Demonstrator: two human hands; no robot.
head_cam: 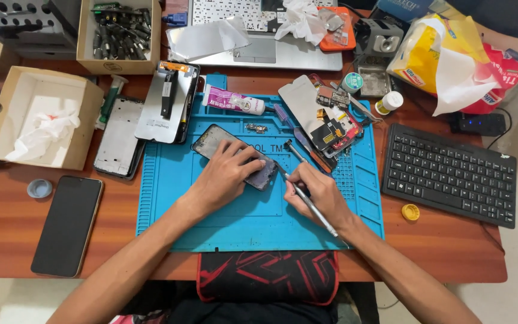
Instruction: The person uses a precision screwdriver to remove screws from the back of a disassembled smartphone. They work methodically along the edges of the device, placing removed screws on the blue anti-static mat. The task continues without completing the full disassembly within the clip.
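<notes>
My left hand (226, 174) presses down on a dark opened phone body (216, 143) that lies tilted on the blue repair mat (253, 216). My right hand (316, 195) holds a thin metal tool (314, 209) like a pen, its tip touching the phone's right end by my left fingers. A second small tool (295, 150) lies on the mat just above my right hand. A white and pink glue tube (234, 100) lies at the mat's top edge. A stripped phone with exposed boards (325, 123) rests at the mat's upper right.
A black keyboard (451, 174) sits right of the mat, a yellow cap (410, 212) before it. A black phone (67, 225) and a phone frame (118, 138) lie to the left, near an open cardboard box (37, 117). A laptop (259, 36) and a box of bits (118, 36) stand behind.
</notes>
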